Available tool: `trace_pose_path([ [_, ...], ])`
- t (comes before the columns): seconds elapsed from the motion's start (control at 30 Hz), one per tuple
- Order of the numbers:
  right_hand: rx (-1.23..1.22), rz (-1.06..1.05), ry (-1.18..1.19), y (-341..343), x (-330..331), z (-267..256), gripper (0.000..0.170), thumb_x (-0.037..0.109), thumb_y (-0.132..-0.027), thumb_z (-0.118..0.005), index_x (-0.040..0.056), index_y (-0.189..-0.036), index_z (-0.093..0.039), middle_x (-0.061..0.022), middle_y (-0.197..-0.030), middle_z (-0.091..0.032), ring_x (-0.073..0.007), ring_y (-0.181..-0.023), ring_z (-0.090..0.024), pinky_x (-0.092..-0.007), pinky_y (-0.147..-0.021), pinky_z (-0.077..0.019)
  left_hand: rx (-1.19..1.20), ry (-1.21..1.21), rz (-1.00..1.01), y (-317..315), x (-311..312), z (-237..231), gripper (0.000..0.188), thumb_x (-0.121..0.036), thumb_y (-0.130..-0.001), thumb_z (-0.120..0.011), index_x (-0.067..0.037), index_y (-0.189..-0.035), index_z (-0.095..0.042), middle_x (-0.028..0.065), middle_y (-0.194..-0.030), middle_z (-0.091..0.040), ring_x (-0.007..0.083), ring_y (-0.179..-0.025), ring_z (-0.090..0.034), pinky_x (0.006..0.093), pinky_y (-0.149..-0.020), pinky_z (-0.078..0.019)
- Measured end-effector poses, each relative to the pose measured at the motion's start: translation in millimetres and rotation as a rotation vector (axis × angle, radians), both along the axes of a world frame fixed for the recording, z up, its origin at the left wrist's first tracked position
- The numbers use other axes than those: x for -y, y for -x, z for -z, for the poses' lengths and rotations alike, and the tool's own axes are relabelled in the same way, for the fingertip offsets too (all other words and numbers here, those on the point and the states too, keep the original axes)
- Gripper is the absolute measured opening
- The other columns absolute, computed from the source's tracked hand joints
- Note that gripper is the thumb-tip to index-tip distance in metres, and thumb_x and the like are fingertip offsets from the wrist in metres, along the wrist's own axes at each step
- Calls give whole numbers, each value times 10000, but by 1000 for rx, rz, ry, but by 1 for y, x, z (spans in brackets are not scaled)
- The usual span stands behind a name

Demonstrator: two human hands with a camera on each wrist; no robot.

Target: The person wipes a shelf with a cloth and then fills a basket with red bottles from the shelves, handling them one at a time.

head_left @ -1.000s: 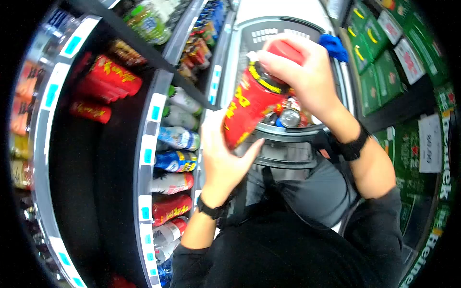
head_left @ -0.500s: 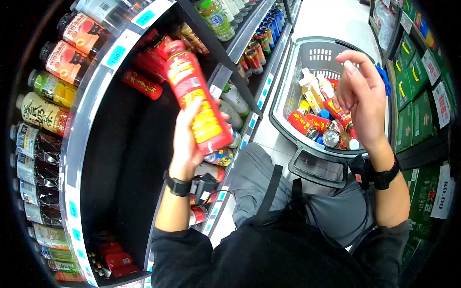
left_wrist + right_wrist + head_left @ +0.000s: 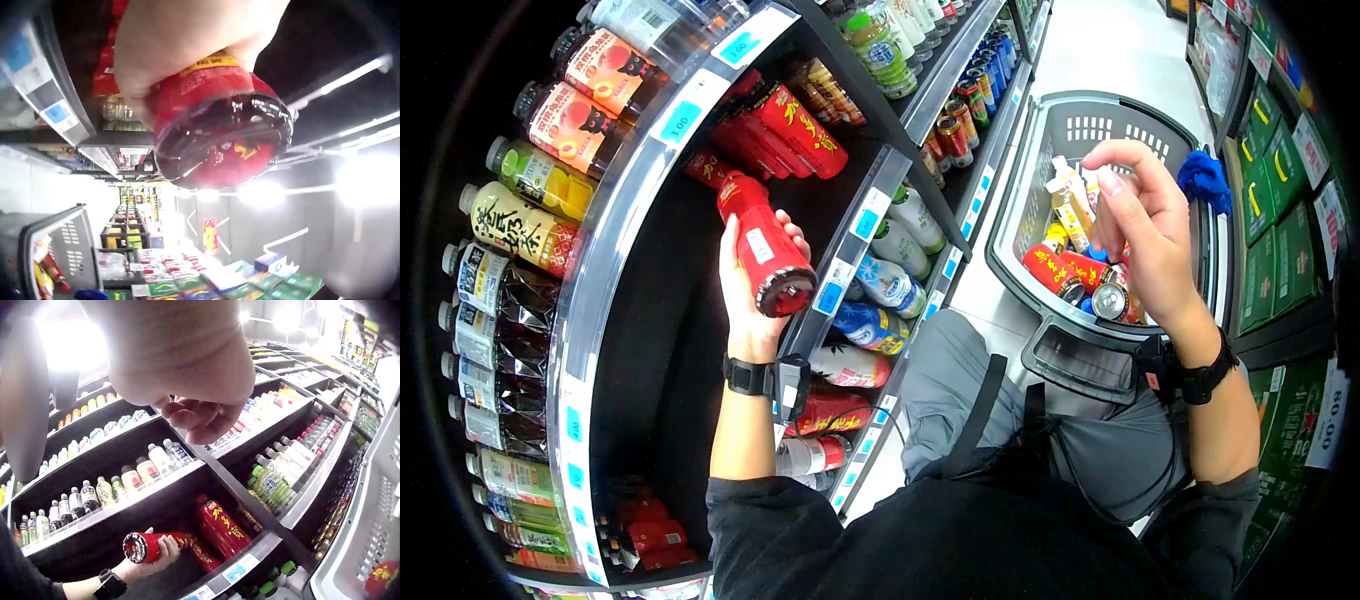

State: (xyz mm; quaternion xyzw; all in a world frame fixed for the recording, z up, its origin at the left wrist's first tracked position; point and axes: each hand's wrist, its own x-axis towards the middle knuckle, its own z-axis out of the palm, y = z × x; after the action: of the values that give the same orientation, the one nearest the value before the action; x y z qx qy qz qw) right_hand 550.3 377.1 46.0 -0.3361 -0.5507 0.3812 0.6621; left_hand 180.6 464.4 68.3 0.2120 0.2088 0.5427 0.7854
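My left hand [image 3: 745, 305] grips a red plastic bottle [image 3: 765, 240] by its body, just inside the dark shelf compartment. The bottle is tilted, its cap end toward the shelf's back and its dark, clear base [image 3: 225, 147] toward me. Beyond it, more red bottles [image 3: 800, 130] with yellow lettering stand on that shelf. My right hand [image 3: 1150, 215] hangs in the air over the grey basket [image 3: 1060, 120], fingers loosely bent and holding nothing. In the basket lie red cans [image 3: 1050, 270] and several bottles [image 3: 1072, 210].
Left of the compartment stands a row of drink bottles [image 3: 580, 130] behind a clear price-tag strip [image 3: 680, 120]. Bottles [image 3: 885, 285] lie along the shelf below. Green beer cartons [image 3: 1280, 270] line the right side. A blue cloth [image 3: 1205, 182] hangs on the basket's edge.
The red bottle went from between both hands above the basket to the left hand alone, then into the shelf, its base swinging toward me. The right hand let go and stayed over the basket.
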Motion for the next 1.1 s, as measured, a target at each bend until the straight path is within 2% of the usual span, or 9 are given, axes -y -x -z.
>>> trace_pose_path([
  [0.1, 17, -18, 23, 0, 1, 2, 168, 176, -990, -536, 55, -1102, -568, 78, -603, -425, -3, -509, -377, -184, -474, -289, 282, 99, 149, 12, -7, 6, 463, -342, -887, -669, 34, -1128, -544, 160, -989, -598, 256, -980, -585, 374, -866, -543],
  [0.17, 24, -14, 25, 1, 2, 3, 167, 178, -989, -537, 58, -1102, -568, 81, -607, -422, -1, -514, -377, -180, -479, -292, -14, -60, -223, 26, -17, 14, 496, -331, -898, -673, 13, -1224, -529, 179, -1163, -609, 343, -1093, -559, 519, -989, -457],
  [0.23, 33, -10, 30, 2, 2, 4, 166, 180, -988, -538, 62, -1102, -568, 85, -611, -420, 1, -520, -377, -177, -484, -296, -43, -98, -216, 35, -22, 13, 481, -328, -913, -657, 13, -1225, -527, 180, -1235, -598, 356, -1120, -556, 528, -1028, -421],
  [0.33, 66, -8, 44, 2, 1, 6, 163, 180, -990, -535, 66, -1101, -568, 88, -612, -410, 3, -522, -374, -174, -489, -301, -98, -7, -323, 30, -21, 3, 405, -296, -889, -693, -26, -1164, -567, 133, -1085, -651, 314, -1039, -603, 477, -999, -451],
  [0.5, 68, -12, 80, 3, 2, 7, 152, 166, -992, -527, 65, -1099, -566, 94, -615, -395, 9, -526, -359, -172, -492, -293, 107, 132, -225, 48, -35, 9, 429, -278, -850, -735, -52, -1170, -560, 116, -1094, -634, 286, -1050, -600, 479, -980, -460],
  [0.6, 71, -27, 75, 2, 1, 9, 140, 147, -990, -526, 59, -1091, -568, 97, -621, -386, 12, -530, -334, -180, -492, -262, -209, -52, -446, 50, -43, 10, 393, -270, -886, -692, -41, -1176, -556, 128, -1135, -635, 292, -1091, -588, 494, -1025, -428],
  [0.7, 121, -20, 76, 2, 2, 8, 131, 135, -989, -529, 52, -1082, -570, 99, -628, -371, 11, -551, -312, -193, -500, -239, -350, -99, -439, 60, -64, 12, 482, -326, -883, -681, -65, -1257, -525, 125, -1220, -615, 295, -1145, -564, 497, -1044, -403],
  [0.9, 145, -29, 59, 2, 6, 6, 125, 127, -987, -531, 41, -1065, -577, 95, -646, -371, 5, -587, -317, -205, -521, -249, -326, 136, -356, 72, -96, 24, 462, -350, -901, -662, -86, -1261, -542, 120, -1255, -604, 304, -1149, -567, 518, -1050, -394],
  [1.1, 266, -19, 48, 1, 11, 6, 118, 117, -982, -535, 19, -1025, -584, 72, -684, -444, -6, -597, -359, -200, -539, -294, -554, -279, -535, 87, -140, 23, 416, -123, -889, -694, -73, -1268, -529, 90, -1207, -616, 240, -1093, -603, 411, -969, -487],
])
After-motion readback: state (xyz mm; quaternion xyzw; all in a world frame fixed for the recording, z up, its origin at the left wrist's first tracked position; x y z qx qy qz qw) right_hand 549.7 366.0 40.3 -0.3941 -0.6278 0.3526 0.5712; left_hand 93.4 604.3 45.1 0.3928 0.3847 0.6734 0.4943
